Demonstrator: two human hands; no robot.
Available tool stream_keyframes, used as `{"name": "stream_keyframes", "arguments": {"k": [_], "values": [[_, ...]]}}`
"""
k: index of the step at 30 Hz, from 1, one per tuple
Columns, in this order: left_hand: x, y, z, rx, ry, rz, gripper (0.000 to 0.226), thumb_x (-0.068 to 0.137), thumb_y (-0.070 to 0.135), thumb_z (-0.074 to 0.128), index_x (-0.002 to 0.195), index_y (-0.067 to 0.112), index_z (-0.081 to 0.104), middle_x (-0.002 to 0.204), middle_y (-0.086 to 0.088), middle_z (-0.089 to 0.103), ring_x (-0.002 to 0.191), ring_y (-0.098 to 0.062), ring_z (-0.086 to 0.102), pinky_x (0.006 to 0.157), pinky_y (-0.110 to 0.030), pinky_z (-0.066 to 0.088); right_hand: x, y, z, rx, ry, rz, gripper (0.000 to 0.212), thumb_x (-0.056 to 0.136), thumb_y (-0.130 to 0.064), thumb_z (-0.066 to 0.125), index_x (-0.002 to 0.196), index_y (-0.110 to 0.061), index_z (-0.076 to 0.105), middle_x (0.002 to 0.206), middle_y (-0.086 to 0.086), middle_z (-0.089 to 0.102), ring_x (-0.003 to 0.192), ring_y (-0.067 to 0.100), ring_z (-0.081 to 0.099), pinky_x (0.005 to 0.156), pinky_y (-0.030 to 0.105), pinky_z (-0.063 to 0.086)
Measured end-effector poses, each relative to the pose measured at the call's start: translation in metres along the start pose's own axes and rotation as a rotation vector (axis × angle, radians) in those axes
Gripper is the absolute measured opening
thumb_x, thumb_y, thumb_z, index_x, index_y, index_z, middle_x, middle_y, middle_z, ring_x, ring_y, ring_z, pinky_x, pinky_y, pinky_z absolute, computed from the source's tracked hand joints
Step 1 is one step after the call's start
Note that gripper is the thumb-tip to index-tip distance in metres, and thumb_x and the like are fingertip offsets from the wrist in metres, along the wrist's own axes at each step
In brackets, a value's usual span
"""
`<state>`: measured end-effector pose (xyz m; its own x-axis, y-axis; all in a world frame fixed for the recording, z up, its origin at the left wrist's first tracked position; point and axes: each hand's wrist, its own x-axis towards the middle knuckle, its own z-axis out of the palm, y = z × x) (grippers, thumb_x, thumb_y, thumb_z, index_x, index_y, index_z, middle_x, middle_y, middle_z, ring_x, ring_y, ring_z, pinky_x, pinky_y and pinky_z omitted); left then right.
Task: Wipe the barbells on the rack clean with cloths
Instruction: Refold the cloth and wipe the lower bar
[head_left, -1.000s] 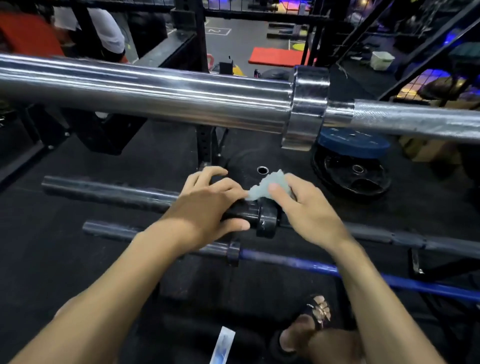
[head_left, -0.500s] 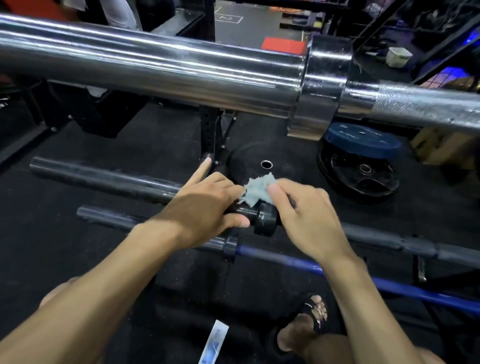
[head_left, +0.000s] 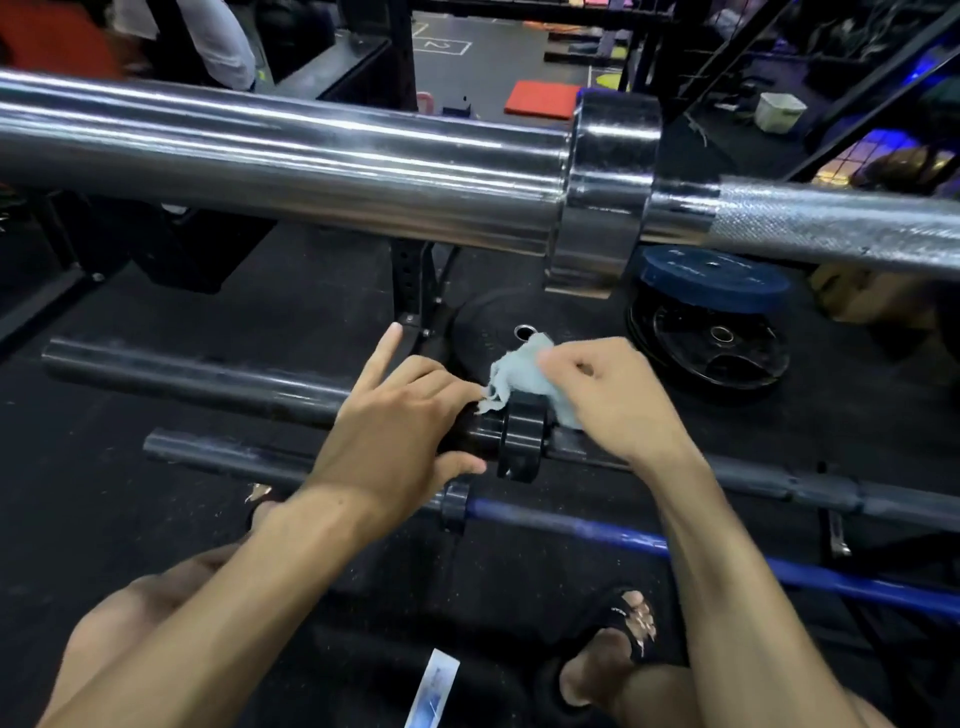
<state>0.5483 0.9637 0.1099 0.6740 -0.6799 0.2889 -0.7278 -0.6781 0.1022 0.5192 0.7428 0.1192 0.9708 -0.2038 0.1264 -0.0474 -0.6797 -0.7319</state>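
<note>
A black barbell (head_left: 197, 379) lies across the middle of the view on a low rack. My left hand (head_left: 400, 431) grips its sleeve just left of the black collar (head_left: 519, 441), index finger lifted. My right hand (head_left: 618, 400) holds a pale blue cloth (head_left: 519, 374) pressed on the bar at the collar's right side. A thick chrome barbell (head_left: 291, 171) runs across the top, close to the camera. Below the black bar lies a third barbell with a blue shaft (head_left: 597, 530).
Weight plates (head_left: 711, 332) lie stacked on the black floor behind the bars. A rack upright (head_left: 410, 280) stands behind my left hand. My sandalled foot (head_left: 618, 639) and a white strip (head_left: 434, 686) are on the floor below. People stand at the far left.
My right hand has shifted the cloth from the collar's left edge over to its right side. My left hand keeps its grip, index finger still raised. The camera has tilted slightly.
</note>
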Motion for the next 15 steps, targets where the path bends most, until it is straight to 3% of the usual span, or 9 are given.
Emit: {"name": "stream_keyframes", "arguments": {"k": [2,5,7,8,9,10,11,13,15], "values": [[0.003,-0.003,-0.004,0.017,0.008,0.013,0.065,0.067,0.063,0.079,0.120,0.026,0.071,0.105,0.011,0.070,0.119,-0.015,0.058,0.127,-0.047,0.004,0.001,0.006,-0.006,0.146,0.185,0.036,0.050,0.101,-0.031,0.055,0.059,-0.020,0.031,0.058,-0.006,0.028,0.059,0.010,0.026,0.055,0.034,0.023],[0.011,-0.013,-0.010,-0.004,-0.092,0.008,0.074,0.081,0.079,0.046,0.129,0.025,0.066,0.115,0.011,0.069,0.136,-0.018,0.045,0.127,-0.050,-0.006,-0.012,-0.002,-0.012,0.212,0.335,0.026,0.046,0.103,-0.035,0.054,0.063,-0.012,0.048,0.061,0.000,0.037,0.062,0.008,0.033,0.058,0.036,0.029],[0.012,-0.018,-0.010,-0.039,-0.154,0.006,0.087,0.082,0.085,0.028,0.139,0.026,0.058,0.122,0.013,0.065,0.139,-0.013,0.038,0.125,-0.047,-0.013,-0.032,-0.011,-0.010,0.207,0.240,-0.087,0.038,0.103,-0.031,0.056,0.068,-0.015,0.058,0.065,-0.006,0.049,0.066,0.004,0.045,0.063,0.034,0.037],[0.012,-0.019,-0.010,-0.063,-0.189,-0.006,0.087,0.082,0.085,0.027,0.141,0.027,0.055,0.124,0.014,0.064,0.139,-0.009,0.037,0.125,-0.045,-0.016,-0.044,-0.015,-0.006,0.195,0.125,-0.141,0.032,0.103,-0.029,0.057,0.074,-0.019,0.067,0.075,-0.012,0.061,0.076,0.003,0.058,0.071,0.032,0.045],[0.012,-0.019,-0.008,-0.074,-0.213,-0.015,0.082,0.082,0.082,0.029,0.138,0.029,0.055,0.122,0.014,0.063,0.136,-0.007,0.039,0.124,-0.042,-0.017,-0.056,-0.017,-0.001,0.181,-0.003,-0.156,0.024,0.103,-0.029,0.059,0.089,-0.021,0.077,0.097,-0.015,0.073,0.098,0.002,0.066,0.087,0.030,0.050],[0.013,-0.018,-0.007,-0.082,-0.215,-0.017,0.073,0.082,0.079,0.032,0.129,0.029,0.059,0.117,0.013,0.063,0.131,-0.006,0.042,0.124,-0.040,-0.017,-0.064,-0.018,0.004,0.174,-0.088,-0.147,0.021,0.102,-0.031,0.061,0.106,-0.024,0.080,0.121,-0.017,0.072,0.121,-0.003,0.060,0.103,0.024,0.046],[0.012,-0.017,-0.006,-0.090,-0.190,-0.016,0.062,0.082,0.076,0.037,0.115,0.029,0.060,0.110,0.012,0.064,0.125,-0.008,0.046,0.125,-0.038,-0.015,-0.065,-0.016,0.006,0.179,-0.104,-0.130,0.023,0.100,-0.032,0.062,0.116,-0.026,0.078,0.133,-0.018,0.066,0.130,-0.008,0.052,0.111,0.021,0.040],[0.009,-0.016,-0.002,-0.088,-0.098,0.007,0.053,0.082,0.073,0.046,0.098,0.024,0.060,0.100,0.009,0.066,0.114,-0.013,0.055,0.126,-0.037,-0.009,-0.056,-0.014,0.005,0.170,-0.062,-0.104,0.021,0.099,-0.032,0.064,0.114,-0.032,0.078,0.130,-0.022,0.067,0.126,-0.012,0.053,0.111,0.021,0.041],[0.004,-0.013,0.001,-0.056,-0.024,0.015,0.064,0.079,0.072,0.051,0.112,0.020,0.070,0.100,0.009,0.070,0.110,-0.015,0.059,0.126,-0.039,-0.004,-0.040,-0.015,0.004,0.122,-0.047,-0.073,0.017,0.098,-0.032,0.064,0.105,-0.034,0.080,0.111,-0.027,0.073,0.110,-0.012,0.062,0.100,0.017,0.045]]}}
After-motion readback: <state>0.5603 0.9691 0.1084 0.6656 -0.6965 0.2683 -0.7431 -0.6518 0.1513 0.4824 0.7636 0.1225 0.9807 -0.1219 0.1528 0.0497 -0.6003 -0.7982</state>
